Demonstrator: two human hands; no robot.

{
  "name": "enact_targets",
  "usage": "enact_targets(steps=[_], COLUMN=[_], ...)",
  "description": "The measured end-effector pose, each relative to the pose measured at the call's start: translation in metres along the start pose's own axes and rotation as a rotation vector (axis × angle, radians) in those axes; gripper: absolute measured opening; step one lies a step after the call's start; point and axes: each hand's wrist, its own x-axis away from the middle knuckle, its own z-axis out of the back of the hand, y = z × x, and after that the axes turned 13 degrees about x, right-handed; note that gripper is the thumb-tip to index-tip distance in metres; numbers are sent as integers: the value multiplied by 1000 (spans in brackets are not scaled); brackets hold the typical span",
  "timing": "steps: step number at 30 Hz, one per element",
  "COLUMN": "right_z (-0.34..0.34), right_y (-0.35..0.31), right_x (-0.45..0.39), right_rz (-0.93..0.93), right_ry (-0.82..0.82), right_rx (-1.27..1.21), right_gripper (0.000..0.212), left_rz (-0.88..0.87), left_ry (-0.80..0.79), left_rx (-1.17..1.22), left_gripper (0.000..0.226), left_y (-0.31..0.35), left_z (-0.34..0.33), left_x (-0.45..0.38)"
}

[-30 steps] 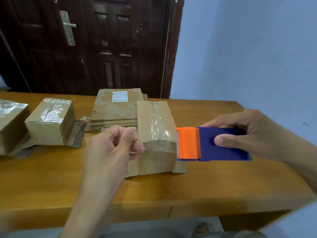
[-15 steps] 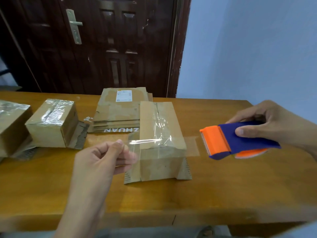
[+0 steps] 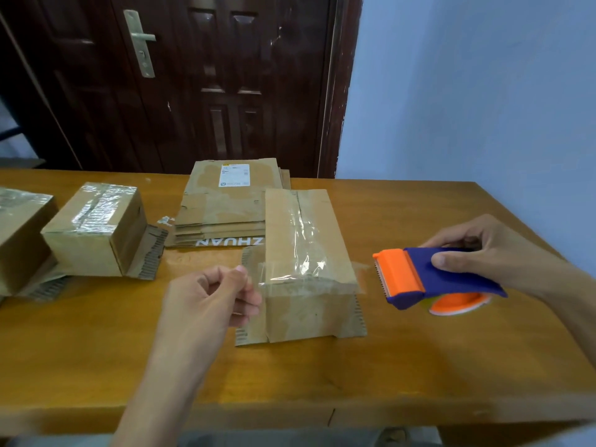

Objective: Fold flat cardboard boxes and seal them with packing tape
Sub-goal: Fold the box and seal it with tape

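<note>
Spanning a wooden table (image 3: 419,366), the job centers on a box (image 3: 309,269) mid-table; right hand (image 3: 490,253) grips the tape dispenser (image 3: 432,279) w/ curled fingers, left hand (image 3: 209,301) pinches the tape strip (image 3: 258,279). Risk: slack tape could wrinkle or self-stick.

Your left hand (image 3: 211,301) and right hand (image 3: 490,253) are bare: no gloves, rings or watch. Both forearms bare too, no sleeves in view. Nails short, unpainted. Grey fabric at bottom edge, prob. your clothing.
</note>
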Motion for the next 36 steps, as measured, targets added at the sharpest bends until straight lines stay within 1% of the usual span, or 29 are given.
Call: enact_targets(steps=[3, 7, 9, 12, 13, 15, 17, 19, 20, 21, 22, 23, 25, 26, 27, 31, 36], right_z=[-12, -33, -43, -56, -60, -65, -67, -67, -66, -67, -67, -67, -66, -64, -62, -52, -41], right_y=[9, 17, 20, 26, 27, 28, 26, 24, 25, 25, 26, 26, 27, 27, 28, 36, 33], right_x=[-4, -14, -17, -16, -15, -13, -12, -13, -13, -13, -13, -12, -10, -8, -6, 10, 8], right_rz=[-23, -31, -28, -27, -26, -24, -16, -7, -5, -6, -9, -12, -16, -15, -16, -5, -20], right_ry=[-16, -32, -33, 12, 30, 50, 54, 65, 71, 76, 82, 88, 99, 110, 126, 193, 174], right_rx=[-29, -81, -101, -168, -186, -201, -209, -199, -187, -184, -191, -200, -209, -206, -203, -175, -127], right_gripper=[35, 23, 22, 19, 17, 15, 15, 17, 21, 25, 25, 24, 14, 12, 11, 12, 14], left_rz=[32, 78, 61, 29, 29, 1, -112, -363, -520, -662, -766, -825, -838, -818, -799, -800, -835], left_ry=[-50, -91, -64, -9, -1, 14, 70, 171, 191, 162, 68, -73, -349, -434, -482, -550, -521], left_rx=[-49, -41, -38, -96, -128, -286, -493, -603, -589, -559, -543, -544, -618, -674, -722, -702, -661], left_gripper=[36, 37, 36, 35, 34, 26, 11, 10, 10, 17, 25, 33, 43, 45, 46, 44, 41], left_y=[-10, -19, -23, -30, -33, -44, -48, -35, -25, -14, -5, 1, 1, -3, -7, -18, -21], left_z=[-3, -13, -17, -21, -22, -22, -18, -14, -12, -13, -17, -22, -32, -34, -33, -25, -28], left_x=[-3, -6, -5, -10, -11, -12, -8, -3, 0, 2, 2, 1, -8, -14, -20, -35, -38])
